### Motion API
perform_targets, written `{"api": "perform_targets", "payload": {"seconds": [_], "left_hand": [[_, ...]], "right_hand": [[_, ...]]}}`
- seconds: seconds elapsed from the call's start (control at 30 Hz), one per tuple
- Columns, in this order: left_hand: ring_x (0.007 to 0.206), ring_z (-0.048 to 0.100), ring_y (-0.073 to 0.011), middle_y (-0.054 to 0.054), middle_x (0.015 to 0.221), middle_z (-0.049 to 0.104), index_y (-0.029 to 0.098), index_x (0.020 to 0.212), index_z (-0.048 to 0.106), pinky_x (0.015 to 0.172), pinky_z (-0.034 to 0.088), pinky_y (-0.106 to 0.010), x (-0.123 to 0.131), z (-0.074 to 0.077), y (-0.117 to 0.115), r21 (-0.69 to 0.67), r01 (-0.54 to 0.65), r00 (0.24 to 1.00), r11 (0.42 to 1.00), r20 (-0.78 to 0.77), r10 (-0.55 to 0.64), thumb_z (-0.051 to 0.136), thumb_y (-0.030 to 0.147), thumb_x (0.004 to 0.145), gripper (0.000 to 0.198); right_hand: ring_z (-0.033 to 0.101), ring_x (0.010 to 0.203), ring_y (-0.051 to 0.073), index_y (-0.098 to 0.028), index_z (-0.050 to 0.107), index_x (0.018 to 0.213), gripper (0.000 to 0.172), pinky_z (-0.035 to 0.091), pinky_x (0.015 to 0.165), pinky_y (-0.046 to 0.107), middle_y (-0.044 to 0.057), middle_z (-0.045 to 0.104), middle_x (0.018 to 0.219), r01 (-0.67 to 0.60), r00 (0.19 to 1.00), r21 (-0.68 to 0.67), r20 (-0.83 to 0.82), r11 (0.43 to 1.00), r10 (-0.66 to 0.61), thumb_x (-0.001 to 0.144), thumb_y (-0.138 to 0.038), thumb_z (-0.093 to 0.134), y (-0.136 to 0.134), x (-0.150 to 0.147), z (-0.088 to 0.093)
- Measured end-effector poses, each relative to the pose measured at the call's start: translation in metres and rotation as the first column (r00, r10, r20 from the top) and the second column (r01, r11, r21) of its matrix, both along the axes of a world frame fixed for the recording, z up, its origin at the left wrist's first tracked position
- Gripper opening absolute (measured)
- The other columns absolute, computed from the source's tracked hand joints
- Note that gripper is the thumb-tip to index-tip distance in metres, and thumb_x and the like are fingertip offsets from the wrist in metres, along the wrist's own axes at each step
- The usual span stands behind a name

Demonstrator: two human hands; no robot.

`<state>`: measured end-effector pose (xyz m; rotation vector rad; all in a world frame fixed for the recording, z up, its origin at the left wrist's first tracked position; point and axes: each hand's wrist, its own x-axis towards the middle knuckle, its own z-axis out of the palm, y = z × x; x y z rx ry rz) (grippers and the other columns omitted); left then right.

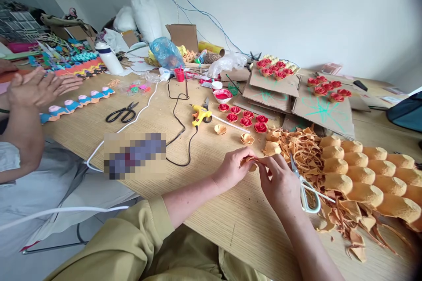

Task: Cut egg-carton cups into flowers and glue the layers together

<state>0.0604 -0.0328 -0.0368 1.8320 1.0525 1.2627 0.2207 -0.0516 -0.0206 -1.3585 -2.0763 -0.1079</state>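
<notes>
My left hand (234, 167) is closed on a small orange-tan egg-carton flower cup (248, 162), held above the front of the table. Against the same cup, my right hand (278, 180) pinches with thumb and fingers at its edge, which the fingers partly hide. Two tan carton flowers, one (247, 139) just behind my hands and one (220, 129) farther left, sit on the wood. Behind them are several red-painted roses (245, 122). White-handled scissors (308, 193) lie beside my right wrist, among orange carton scraps (300, 147).
An orange egg tray (364, 169) fills the right side. A yellow glue gun (199, 115) with a black cord, black scissors (122, 113) and a bowl of red paint (223, 95) lie beyond. Cardboard sheets (325, 107) carry red roses. At left are another person's hands (42, 85).
</notes>
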Motion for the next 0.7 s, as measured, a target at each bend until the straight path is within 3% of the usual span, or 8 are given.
{"api": "perform_targets", "payload": {"seconds": [0.23, 0.47, 0.7], "left_hand": [[0.068, 0.055, -0.0111, 0.001, 0.076, 0.063, 0.017, 0.086, 0.061, 0.065, 0.042, -0.021, -0.0027, -0.0028, 0.0021, -0.039, 0.017, 0.999, 0.999, -0.035, -0.019, 0.054, 0.018, 0.091, 0.009], [0.07, 0.057, -0.0115, -0.001, 0.08, 0.065, 0.017, 0.09, 0.061, 0.067, 0.043, -0.022, 0.0008, -0.0022, 0.0003, -0.021, -0.021, 1.0, 1.0, 0.02, 0.022, 0.053, 0.024, 0.094, 0.011], [0.064, 0.05, -0.0091, 0.003, 0.076, 0.059, 0.017, 0.09, 0.058, 0.062, 0.04, -0.02, 0.0019, -0.0018, -0.0003, -0.049, -0.012, 1.0, 0.999, 0.008, 0.012, 0.054, 0.015, 0.089, 0.005]], "right_hand": [[0.051, 0.059, 0.012, -0.019, 0.069, 0.092, 0.021, 0.031, 0.055, 0.025, 0.003, 0.059, 0.079, -0.009, 0.993, 0.032, 0.121, 0.999, 0.006, 0.097, -0.023, 0.049, 0.0004, 0.0007, -0.0008], [0.057, 0.063, 0.012, -0.021, 0.068, 0.1, 0.021, 0.036, 0.056, 0.024, 0.003, 0.062, 0.085, -0.026, 0.997, -0.061, -0.075, 0.998, 0.021, 0.099, -0.029, 0.049, 0.0009, -0.0003, 0.0016], [0.056, 0.061, 0.011, -0.021, 0.068, 0.096, 0.019, 0.034, 0.054, 0.023, 0.002, 0.061, 0.084, 0.0, 0.999, -0.084, -0.036, 0.996, -0.003, 0.098, -0.026, 0.05, 0.0004, 0.0005, -0.002]]}}
